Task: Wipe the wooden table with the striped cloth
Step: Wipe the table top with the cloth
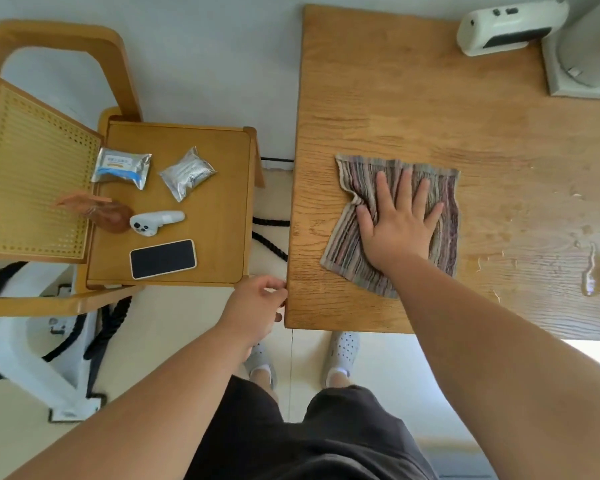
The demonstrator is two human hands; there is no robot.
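The wiping stroke was in hand. The right hand (399, 230) lay flat on the striped cloth (350, 244), fingers straight and spread, the palm pressing it onto the wooden worktop (378, 98) towards the front left. It gripped nothing and only pressed. The cloth lay spread open, with a bunched fold just beside the thumb. The left hand (258, 301) sat at the worktop's near left corner with its fingers curled; whether it held the edge or merely touched it could not be told.

Well apart from the cloth, to the right, a puddle (594, 271) and thin wet streaks shone on the wood, so the job looked only partly done. The next move probably called for sliding the cloth rightward under steady palm pressure, kept flat, until it covered the wet patch.

The worktop's right side ran out of view, so how far the wet reached was unknown. A white device (510, 27) and a grey stand (582, 57) at the far right corner were cut off and hard to identify. The forearm hid part of the cloth's near edge.
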